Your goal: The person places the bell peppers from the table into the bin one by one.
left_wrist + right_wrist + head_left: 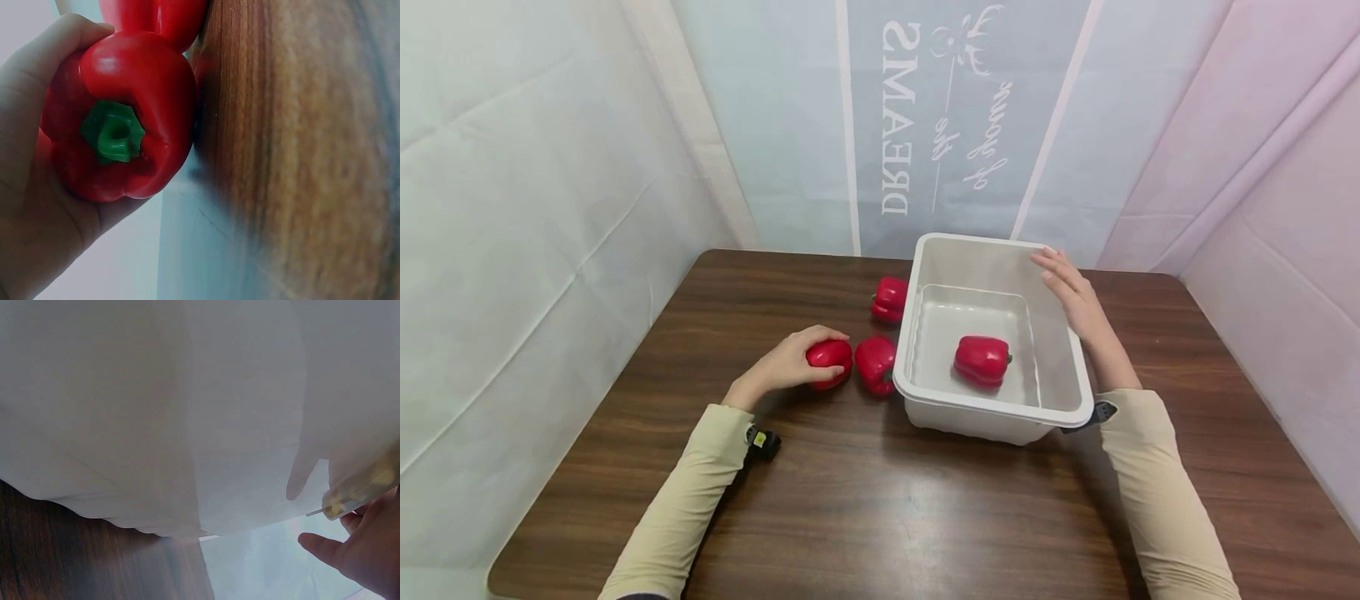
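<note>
A person's left grip [790, 360] is curled around a red bell pepper [827, 356] on a dark wooden bench [850, 508], with fingers over the far side and thumb along the near side. The pepper lies between them, its green stem turned back toward the wrist. Just right of it sits a second pepper [874, 365]; a third pepper [889, 301] lies farther back, beside a pale bin [977, 422]. Inside the bin is a fourth pepper [982, 361], stem pointing right. The right grip [1072, 302] is relaxed, its extended fingers over the bin's far-right rim.
</note>
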